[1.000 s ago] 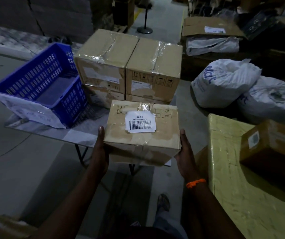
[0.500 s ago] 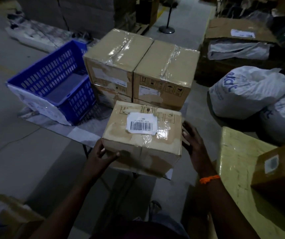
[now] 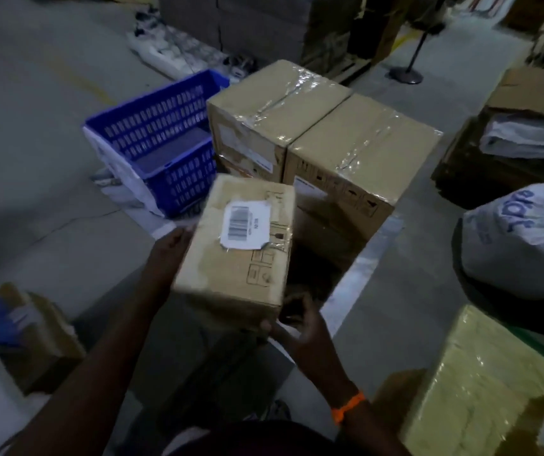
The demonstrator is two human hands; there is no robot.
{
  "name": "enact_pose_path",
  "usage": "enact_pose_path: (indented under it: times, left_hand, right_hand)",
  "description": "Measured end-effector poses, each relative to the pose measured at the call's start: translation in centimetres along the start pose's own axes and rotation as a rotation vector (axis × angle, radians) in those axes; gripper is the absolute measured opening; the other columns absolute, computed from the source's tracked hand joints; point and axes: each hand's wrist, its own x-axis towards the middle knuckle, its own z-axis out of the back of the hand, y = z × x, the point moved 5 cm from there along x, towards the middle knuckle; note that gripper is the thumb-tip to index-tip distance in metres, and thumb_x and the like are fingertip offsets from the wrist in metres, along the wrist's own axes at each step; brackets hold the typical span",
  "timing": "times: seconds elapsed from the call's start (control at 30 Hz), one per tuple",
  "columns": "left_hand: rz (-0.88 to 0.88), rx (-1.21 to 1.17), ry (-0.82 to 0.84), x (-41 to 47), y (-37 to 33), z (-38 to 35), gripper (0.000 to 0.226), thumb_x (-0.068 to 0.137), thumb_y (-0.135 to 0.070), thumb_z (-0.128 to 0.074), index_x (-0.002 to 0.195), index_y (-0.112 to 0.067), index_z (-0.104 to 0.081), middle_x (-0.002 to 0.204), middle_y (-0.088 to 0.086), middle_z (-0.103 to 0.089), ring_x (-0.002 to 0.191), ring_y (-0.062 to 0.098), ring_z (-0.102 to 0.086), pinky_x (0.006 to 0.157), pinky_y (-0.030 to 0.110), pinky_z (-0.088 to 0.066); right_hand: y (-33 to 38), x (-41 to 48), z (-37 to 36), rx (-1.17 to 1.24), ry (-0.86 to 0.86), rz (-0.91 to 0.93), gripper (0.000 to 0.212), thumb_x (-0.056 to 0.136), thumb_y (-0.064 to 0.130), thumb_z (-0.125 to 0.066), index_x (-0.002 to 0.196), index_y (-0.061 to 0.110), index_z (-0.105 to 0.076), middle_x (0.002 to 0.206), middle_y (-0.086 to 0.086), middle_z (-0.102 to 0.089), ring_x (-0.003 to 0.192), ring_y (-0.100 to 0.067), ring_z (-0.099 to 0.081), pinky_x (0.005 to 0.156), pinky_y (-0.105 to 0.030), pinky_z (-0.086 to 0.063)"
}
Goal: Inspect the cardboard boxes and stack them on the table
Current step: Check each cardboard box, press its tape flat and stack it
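Box (image 3: pixel 237 258) tilted, left grip (image 3: pixel 168 255) beside, right grip (image 3: pixel 300 327) beneath corner

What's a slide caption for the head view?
Left hand and right hand hold a barcode-labelled box in front of taped boxes stacked beside a blue crate.

Tilted labelled box (image 3: pixel 237 251), beside stacked boxes (image 3: pixel 323 133)

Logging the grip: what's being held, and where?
The labelled box: left hand on its left side, right hand at its near right corner.
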Motion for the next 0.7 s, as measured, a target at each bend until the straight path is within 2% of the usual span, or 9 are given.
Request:
enact_pose_path:
  times: [0.1, 0.17, 0.23, 0.3, 0.37, 0.47, 0.53, 0.63, 0.7]
  left_hand:
    - [0.060, -0.293, 0.173, -2.6, 0.0, 1.3, 0.053, 0.091, -0.074, -0.045, 0.119, -0.039, -0.072, 0.126, -0.008, -0.071, 0.115, 0.011, -0.067, 0.094, 0.035, -0.053]
    - [0.034, -0.333, 0.150, -3.9, 0.8, 2.7, 0.082, 0.069, -0.091, -0.056, 0.130, -0.037, -0.065, 0.140, -0.008, -0.063, 0.128, 0.012, -0.059, 0.104, 0.037, -0.046]
    - [0.000, -0.200, 0.088, -5.2, 1.2, 3.2, 0.095, 0.055, -0.093, -0.066, 0.134, -0.042, -0.055, 0.142, -0.009, -0.057, 0.129, 0.010, -0.055, 0.103, 0.034, -0.047]
    - [0.028, -0.085, 0.051, -6.2, 1.6, 2.3, 0.104, 0.050, -0.086, -0.076, 0.139, -0.041, -0.045, 0.141, -0.010, -0.054, 0.127, 0.011, -0.054, 0.099, 0.033, -0.051]
    - [0.086, -0.057, -0.060, -6.9, 2.1, 1.3, 0.112, 0.055, -0.078, -0.080, 0.147, -0.031, -0.038, 0.149, -0.001, -0.049, 0.132, 0.017, -0.050, 0.104, 0.041, -0.049]
    - [0.150, 0.024, -0.295, -7.6, 2.3, 0.6, 0.111, 0.059, -0.076, -0.078, 0.146, -0.020, -0.038, 0.148, 0.007, -0.047, 0.127, 0.022, -0.050, 0.101, 0.044, -0.049]
    - [0.208, -0.027, -0.330, -7.3, 2.9, 0.5, 0.110, 0.056, -0.080, -0.073, 0.139, -0.016, -0.043, 0.138, 0.007, -0.053, 0.116, 0.022, -0.057, 0.093, 0.047, -0.056]
    - [0.230, -0.208, -0.272, -6.3, 3.0, 0.5, 0.077, 0.074, -0.070, -0.066, 0.122, -0.011, -0.058, 0.118, 0.006, -0.069, 0.099, 0.020, -0.071, 0.075, 0.039, -0.061]
    - [0.162, -0.273, -0.279, -5.8, 2.7, 1.0, 0.056, 0.091, -0.060, -0.057, 0.120, -0.012, -0.060, 0.110, 0.000, -0.072, 0.098, 0.014, -0.073, 0.070, 0.028, -0.059]
  right_hand:
    - [0.3, 1.4, -0.9, -0.014, 0.049, 0.026, 0.042, 0.091, 0.025, -0.081, 0.126, 0.017, -0.060, 0.111, 0.014, -0.069, 0.108, 0.004, -0.065, 0.090, -0.020, -0.050]
    - [0.6, 3.0, -0.7, 0.049, 0.149, 0.016, 0.028, 0.098, 0.032, -0.071, 0.123, 0.020, -0.064, 0.115, 0.005, -0.072, 0.116, -0.004, -0.065, 0.099, -0.029, -0.050]
    - [1.3, 4.6, 0.1, 0.083, 0.146, 0.037, 0.033, 0.097, 0.045, -0.068, 0.119, 0.020, -0.068, 0.117, -0.005, -0.073, 0.118, -0.021, -0.067, 0.101, -0.046, -0.052]
    - [2.4, 6.8, 1.9, 0.040, 0.026, 0.099, 0.040, 0.090, 0.046, -0.076, 0.118, 0.020, -0.066, 0.115, -0.003, -0.072, 0.112, -0.013, -0.068, 0.095, -0.040, -0.055]
    - [3.5, 9.4, 3.7, 0.002, -0.106, 0.152, 0.061, 0.082, 0.048, -0.084, 0.129, 0.019, -0.060, 0.128, -0.002, -0.067, 0.120, -0.012, -0.064, 0.102, -0.039, -0.054]
    - [4.8, 12.6, 5.1, -0.059, -0.066, 0.123, 0.094, 0.075, 0.059, -0.082, 0.153, 0.027, -0.041, 0.155, 0.000, -0.050, 0.141, -0.015, -0.048, 0.112, -0.034, -0.043]
    - [4.7, 13.5, 5.1, -0.082, 0.023, 0.085, 0.099, 0.079, 0.060, -0.079, 0.161, 0.032, -0.031, 0.161, 0.004, -0.043, 0.143, -0.011, -0.043, 0.110, -0.029, -0.039]
    - [4.3, 13.5, 4.9, -0.048, 0.006, 0.069, 0.076, 0.086, 0.061, -0.074, 0.151, 0.034, -0.046, 0.152, 0.003, -0.053, 0.133, -0.007, -0.052, 0.107, -0.024, -0.045]
    - [4.4, 12.9, 4.6, -0.023, -0.076, 0.075, 0.050, 0.081, 0.067, -0.072, 0.128, 0.050, -0.061, 0.140, 0.003, -0.059, 0.124, -0.001, -0.057, 0.100, -0.020, -0.048]
